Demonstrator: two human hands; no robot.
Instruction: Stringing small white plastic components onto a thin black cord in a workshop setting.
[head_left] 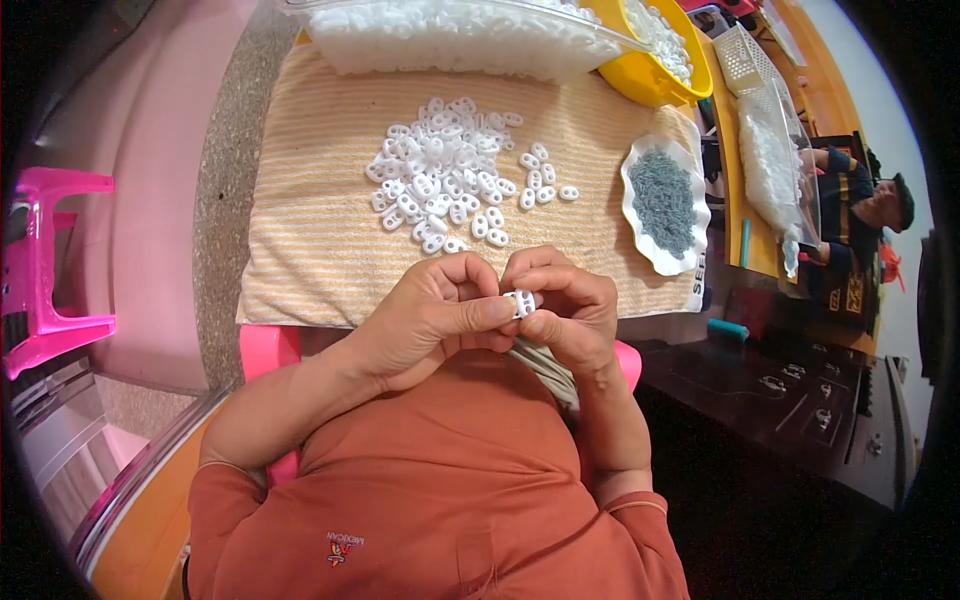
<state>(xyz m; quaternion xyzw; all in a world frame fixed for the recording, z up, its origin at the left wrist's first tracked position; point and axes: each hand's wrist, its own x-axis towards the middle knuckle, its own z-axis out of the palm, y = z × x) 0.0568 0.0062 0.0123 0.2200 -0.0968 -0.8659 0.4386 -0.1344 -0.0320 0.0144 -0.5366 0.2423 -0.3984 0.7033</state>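
Note:
Near the towel's front edge, my left hand (450,312) and my right hand (572,308) meet in front of my body, both with closed fingertips. Between them they pinch a small white plastic two-hole piece (525,303), partly covered by the thumbs; whether it is one piece or two together I cannot tell. Beyond the hands lies a loose pile of white oval two-hole pieces (440,165). A smaller group of the same pieces (540,178) lies to its right. Further right, a white scalloped plate (637,215) holds many small grey slender pieces (665,200).
A striped towel (310,220) covers the table. At the back stand a clear bin (450,45) of white pieces and a yellow basin (655,85). A pink stool (60,270) is far left. At the right, a person (855,205) sits by another filled clear bin (770,165).

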